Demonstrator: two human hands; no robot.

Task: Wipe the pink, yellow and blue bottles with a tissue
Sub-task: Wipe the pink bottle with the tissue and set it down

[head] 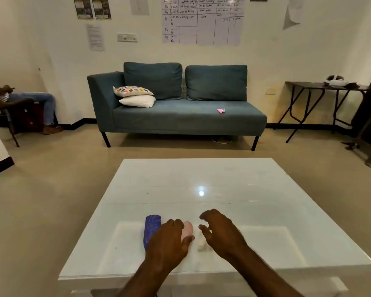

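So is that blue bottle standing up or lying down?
Lying down. The blue bottle rests on its side on the white table, its length running away from the camera, just beside the left hand.

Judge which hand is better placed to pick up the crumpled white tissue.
Right. The open right hand hovers just beside the crumpled white tissue, while the left hand is wrapped around the pale pink bottle.

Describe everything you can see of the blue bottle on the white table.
The dark blue cylindrical bottle has faint pale marbled streaks and a matte look. It lies on its side on the glossy white table, flat end pointing away, left of the left hand, whose back hides its near right part. Contact cannot be judged.
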